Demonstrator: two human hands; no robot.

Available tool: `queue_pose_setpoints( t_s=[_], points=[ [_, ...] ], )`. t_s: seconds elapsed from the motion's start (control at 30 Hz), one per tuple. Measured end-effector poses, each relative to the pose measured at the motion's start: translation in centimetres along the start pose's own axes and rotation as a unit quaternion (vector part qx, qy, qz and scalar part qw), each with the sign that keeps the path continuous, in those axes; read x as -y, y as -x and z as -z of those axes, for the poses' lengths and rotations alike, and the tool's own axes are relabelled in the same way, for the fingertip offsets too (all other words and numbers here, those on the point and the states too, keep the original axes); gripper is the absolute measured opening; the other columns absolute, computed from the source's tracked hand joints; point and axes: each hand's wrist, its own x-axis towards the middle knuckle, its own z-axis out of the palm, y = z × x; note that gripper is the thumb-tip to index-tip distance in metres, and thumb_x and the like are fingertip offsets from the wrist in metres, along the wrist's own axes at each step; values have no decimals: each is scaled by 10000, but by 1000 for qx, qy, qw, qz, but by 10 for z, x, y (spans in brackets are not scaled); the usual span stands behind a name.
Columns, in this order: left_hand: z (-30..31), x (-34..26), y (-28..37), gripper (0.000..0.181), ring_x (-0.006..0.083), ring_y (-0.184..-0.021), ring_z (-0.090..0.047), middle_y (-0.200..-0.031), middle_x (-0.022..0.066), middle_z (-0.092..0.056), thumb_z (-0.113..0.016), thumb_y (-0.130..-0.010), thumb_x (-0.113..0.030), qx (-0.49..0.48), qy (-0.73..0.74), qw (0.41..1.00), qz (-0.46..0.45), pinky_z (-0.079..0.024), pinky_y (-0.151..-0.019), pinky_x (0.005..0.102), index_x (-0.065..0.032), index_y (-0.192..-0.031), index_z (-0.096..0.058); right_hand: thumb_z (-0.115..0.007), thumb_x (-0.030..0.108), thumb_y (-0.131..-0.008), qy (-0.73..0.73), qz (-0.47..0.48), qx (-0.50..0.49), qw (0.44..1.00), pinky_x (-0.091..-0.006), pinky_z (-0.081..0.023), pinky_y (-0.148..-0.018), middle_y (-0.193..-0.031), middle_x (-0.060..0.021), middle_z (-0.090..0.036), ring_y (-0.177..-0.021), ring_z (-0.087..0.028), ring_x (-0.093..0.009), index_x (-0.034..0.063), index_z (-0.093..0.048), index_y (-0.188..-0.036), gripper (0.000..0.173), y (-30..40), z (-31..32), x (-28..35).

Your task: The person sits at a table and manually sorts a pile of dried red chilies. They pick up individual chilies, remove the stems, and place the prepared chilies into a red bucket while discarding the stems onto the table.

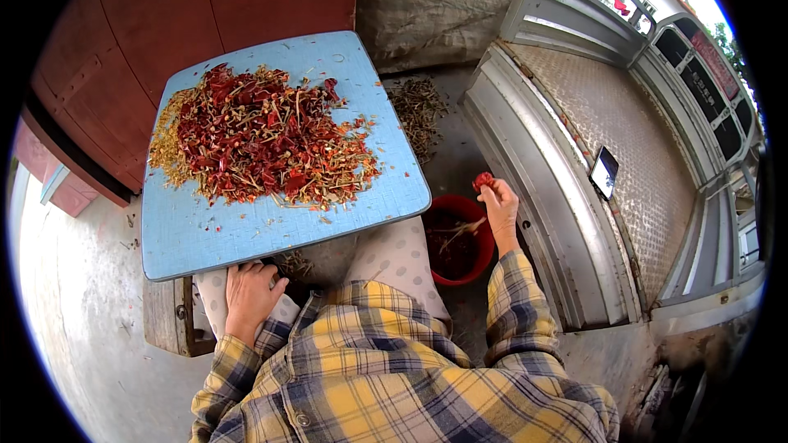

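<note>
A red piece of dried chili pepper (482,180) is pinched between the thumb and fingers of my right hand (502,204). That hand is raised beside the rim of a red bucket (485,258), which holds dark red bits and a pale dry stalk (463,229). My left hand (254,296) lies on my left thigh, just below the near edge of a light blue tabletop (258,231), and nothing shows in it. Heaped on the tabletop is a pile of torn dried chili peppers (258,135) mixed with stems, with yellow seeds (165,141) gathered along its left side.
Dry stems (418,114) lie on the floor behind the bucket. A metal truck bed (591,98) stands close on my right, with a smartphone (604,172) on its edge. Red-brown panels (160,6) rise behind the table. A wooden stool (167,317) is at lower left.
</note>
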Motion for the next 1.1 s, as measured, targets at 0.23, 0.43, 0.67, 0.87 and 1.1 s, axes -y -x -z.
queue_pose_setpoints(
  t_s=[0.23, 0.43, 0.67, 0.87, 1.1],
  points=[
    [-2, 4, 2, 290, 266, -962, -602, -918, 106, -700, -702, -770, -302, -7, -13, 1000, -4, -349, -988, 419, -43, -900, -709, -651, 127, -886, -32, -75, -7, 997, -207, -449, -534, -713, 36, -581, -565, -525, -49, 26, -648, -919, 106, 25, -3, -32],
    [-7, 5, 0, 269, 276, -932, -605, -832, 123, -673, -703, -759, -318, -22, 1, 1000, -16, -357, -959, 427, -62, -842, -690, -641, 131, -890, -56, -118, 2, 991, -211, -438, -488, -694, 26, -578, -539, -520, -51, 25, -647, -907, 107, 37, -3, -37],
    [-7, 6, 0, 254, 278, -908, -600, -798, 117, -658, -704, -759, -307, -23, 0, 1000, -20, -357, -947, 427, -64, -830, -683, -623, 142, -911, -124, -170, -8, 978, -196, -429, -459, -782, -10, -641, -537, -595, -73, 37, -624, -963, 117, 41, -10, -27],
    [0, 4, -2, 275, 280, -941, -600, -848, 115, -678, -694, -765, -311, 8, 5, 1000, -2, -346, -973, 430, -59, -874, -699, -625, 129, -906, -98, -163, -34, 981, -209, -438, -454, -799, -23, -653, -540, -608, -85, 31, -622, -979, 122, 41, -5, -30],
    [-1, 0, 0, 256, 266, -940, -590, -830, 104, -666, -660, -785, -317, 6, -4, 1000, -2, -357, -945, 420, -68, -840, -688, -609, 61, -889, 52, -272, -77, 958, -218, -442, -443, -758, -19, -623, -528, -576, -85, 45, -634, -942, 60, 66, 20, -71]
  ],
)
